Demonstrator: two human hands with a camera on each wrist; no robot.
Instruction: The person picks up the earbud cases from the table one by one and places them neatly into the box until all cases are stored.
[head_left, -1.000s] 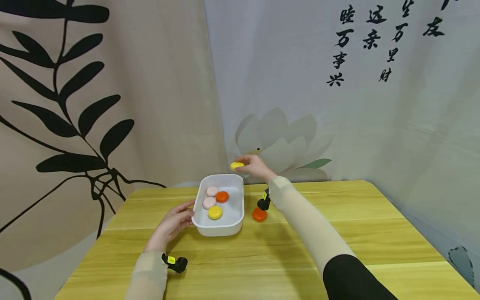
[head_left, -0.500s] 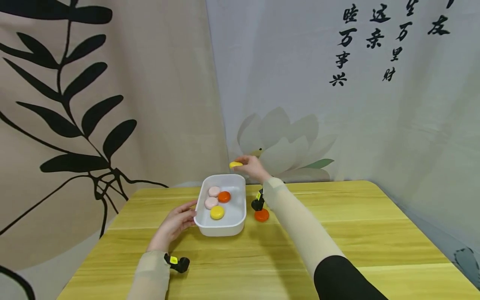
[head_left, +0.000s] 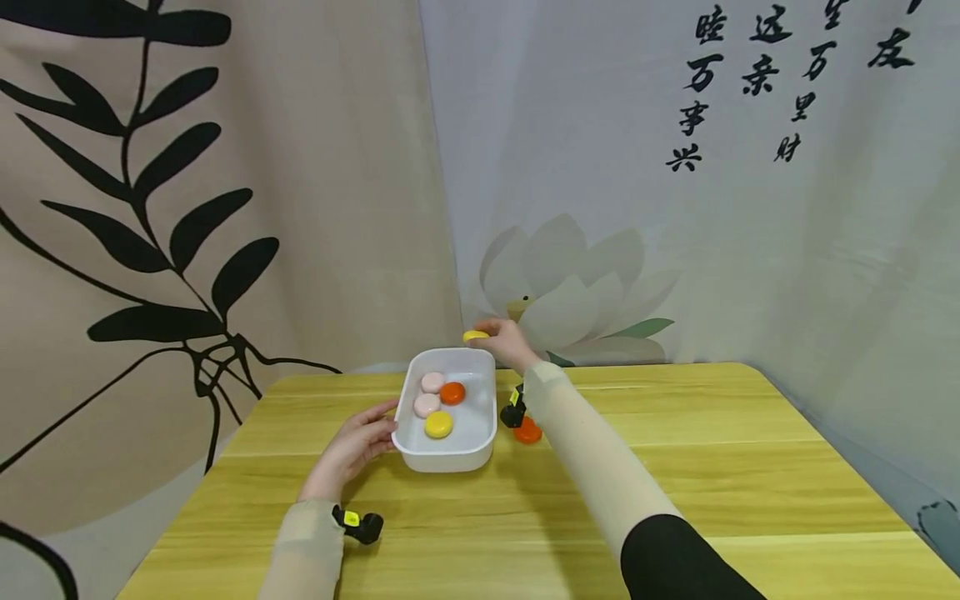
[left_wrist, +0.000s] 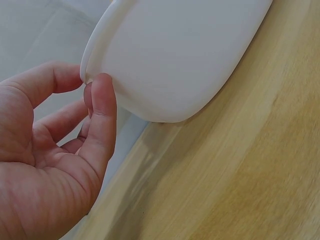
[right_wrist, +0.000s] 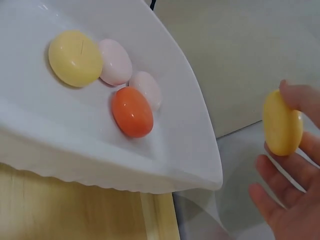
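Observation:
A white plastic container sits on the table, holding two pale pink discs, an orange disc and a yellow disc. All are smooth, glossy and rounded. On the container's left side, my left hand grips the rim; the left wrist view has thumb and index finger at that edge. Beyond the far right corner, my right hand pinches a second yellow disc on its edge, clear of the container. In the right wrist view its other fingers are spread apart.
Another orange disc lies on the wooden table right of the container, partly hidden by the right wrist's camera. A printed curtain hangs directly behind the table's far edge.
My right hand, still pinching the yellow disc, has shifted slightly left relative to the container and then dipped a little. The left hand keeps its place; the whole head view has drifted slightly.

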